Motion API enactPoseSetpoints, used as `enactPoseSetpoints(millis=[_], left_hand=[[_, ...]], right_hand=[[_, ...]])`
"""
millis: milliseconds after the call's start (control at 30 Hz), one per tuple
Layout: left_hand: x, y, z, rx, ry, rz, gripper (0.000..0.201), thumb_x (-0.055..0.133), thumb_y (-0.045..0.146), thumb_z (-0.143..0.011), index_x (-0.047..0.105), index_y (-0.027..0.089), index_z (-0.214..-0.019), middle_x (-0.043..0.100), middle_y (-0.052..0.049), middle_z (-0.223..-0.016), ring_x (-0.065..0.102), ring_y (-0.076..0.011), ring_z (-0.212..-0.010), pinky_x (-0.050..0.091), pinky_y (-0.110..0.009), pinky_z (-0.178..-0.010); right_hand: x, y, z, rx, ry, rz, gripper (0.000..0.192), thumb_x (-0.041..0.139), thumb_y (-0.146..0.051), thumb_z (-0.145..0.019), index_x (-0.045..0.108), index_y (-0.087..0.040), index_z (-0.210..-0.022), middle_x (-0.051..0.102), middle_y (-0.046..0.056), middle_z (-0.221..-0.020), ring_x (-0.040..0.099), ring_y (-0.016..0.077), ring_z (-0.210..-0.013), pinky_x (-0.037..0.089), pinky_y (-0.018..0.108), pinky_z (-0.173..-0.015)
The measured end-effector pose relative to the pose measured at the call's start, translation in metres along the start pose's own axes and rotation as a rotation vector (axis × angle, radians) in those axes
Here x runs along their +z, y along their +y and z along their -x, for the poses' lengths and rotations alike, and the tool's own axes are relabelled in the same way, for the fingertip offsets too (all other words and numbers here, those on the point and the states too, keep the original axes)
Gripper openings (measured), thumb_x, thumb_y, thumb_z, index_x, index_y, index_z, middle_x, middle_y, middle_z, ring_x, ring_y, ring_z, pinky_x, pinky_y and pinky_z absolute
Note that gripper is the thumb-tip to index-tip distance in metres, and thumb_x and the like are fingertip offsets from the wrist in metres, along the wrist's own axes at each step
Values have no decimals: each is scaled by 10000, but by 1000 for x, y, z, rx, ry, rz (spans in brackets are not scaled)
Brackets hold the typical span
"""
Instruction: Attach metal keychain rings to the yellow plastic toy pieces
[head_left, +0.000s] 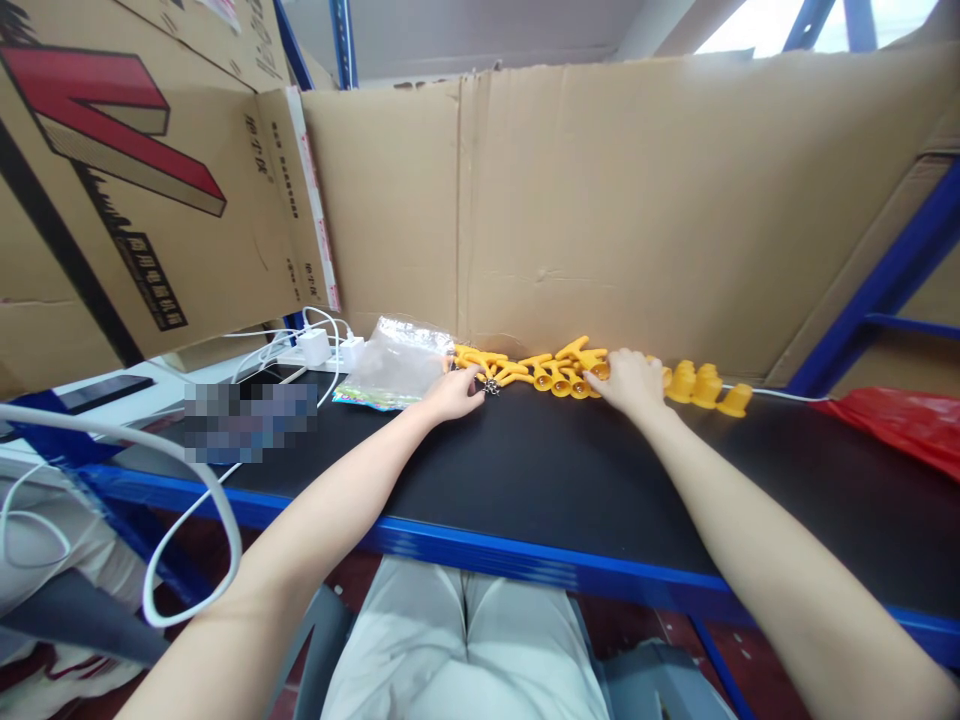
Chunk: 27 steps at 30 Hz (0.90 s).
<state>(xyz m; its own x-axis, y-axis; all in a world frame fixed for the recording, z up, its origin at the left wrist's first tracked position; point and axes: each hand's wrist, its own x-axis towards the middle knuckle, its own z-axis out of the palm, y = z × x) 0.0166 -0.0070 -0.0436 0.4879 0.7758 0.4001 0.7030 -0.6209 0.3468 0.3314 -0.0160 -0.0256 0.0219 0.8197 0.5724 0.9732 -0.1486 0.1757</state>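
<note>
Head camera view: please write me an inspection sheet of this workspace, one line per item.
Surface: black bench top with a blue front edge.
Job's things: row of yellow plastic parts along the back wall; small dark metal pieces by the left hand.
Clutter: clear plastic bag; red plastic bag at the right.
Grippers: left hand touches the row's left end; right hand rests on the row, whether it grips cannot be told.
Cables: white cables and white charger plugs at the left.
Surroundings: brown cardboard wall; printed cardboard box; blue metal shelf frame.
</note>
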Motion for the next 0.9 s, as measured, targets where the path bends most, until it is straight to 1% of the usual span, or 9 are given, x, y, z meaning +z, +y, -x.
enactPoseSetpoints(millis=[167,300,433,567,667,767,833,900], left_hand=[[-2,4,1,-24,-15,-1,396,505,271,-792,519,168,-1174,656,-23,-781,604,-209,-873,476,-333,-811],[-3,7,2,-31,-30,3,397,507,273,-796,519,168,-1178,661,-29,-796,606,-211,-888,483,-327,-802],[-5,8,2,-41,-41,-2,396,507,275,-797,523,168,-1178,662,-30,-800,606,-213,-891,481,-331,-812],[-6,9,3,-45,-53,-7,406,505,271,-795,522,162,-1186,665,-31,-808,605,-213,-879,481,-328,-800],[-5,8,3,-35,-52,-12,410,504,268,-795,523,157,-1189,666,-31,-805,605,-210,-870,477,-326,-799],[-3,6,2,-21,-53,-10,421,502,273,-794,520,148,-1195,664,-35,-812,607,-200,-818,482,-314,-756],[-3,5,1,-18,-54,-9,424,502,275,-793,520,145,-1196,663,-38,-821,606,-191,-786,483,-306,-733],[-3,5,1,-19,-55,-9,420,502,274,-793,523,145,-1193,664,-39,-822,607,-187,-777,483,-310,-745]], right_hand=[[-2,-5,1,3,-42,-2,475,404,-497,-844,613,-98,-996,604,180,-1041,500,309,-982,311,434,-808],[-3,-6,1,33,-66,-17,489,421,-515,-835,600,-102,-1028,604,180,-1054,501,320,-995,297,485,-861],[-2,-4,0,52,-89,-82,527,473,-551,-802,567,-112,-1077,598,181,-1084,505,328,-1014,312,479,-860],[2,-1,0,-5,-106,-151,480,507,-504,-796,538,-151,-1119,584,160,-1152,494,322,-1056,324,455,-840],[3,-1,-1,-58,-115,-152,395,503,-443,-815,541,-163,-1092,588,142,-1159,502,307,-1055,321,432,-819],[4,-2,-1,-77,-99,-131,331,490,-415,-833,555,-154,-1025,610,134,-1109,515,293,-1029,310,409,-799],[3,-3,-1,-70,-90,-124,323,475,-427,-844,561,-146,-978,627,133,-1052,520,291,-1005,300,393,-782],[3,-4,0,-60,-82,-117,337,449,-449,-858,564,-143,-938,634,134,-1008,524,288,-976,291,381,-766]])
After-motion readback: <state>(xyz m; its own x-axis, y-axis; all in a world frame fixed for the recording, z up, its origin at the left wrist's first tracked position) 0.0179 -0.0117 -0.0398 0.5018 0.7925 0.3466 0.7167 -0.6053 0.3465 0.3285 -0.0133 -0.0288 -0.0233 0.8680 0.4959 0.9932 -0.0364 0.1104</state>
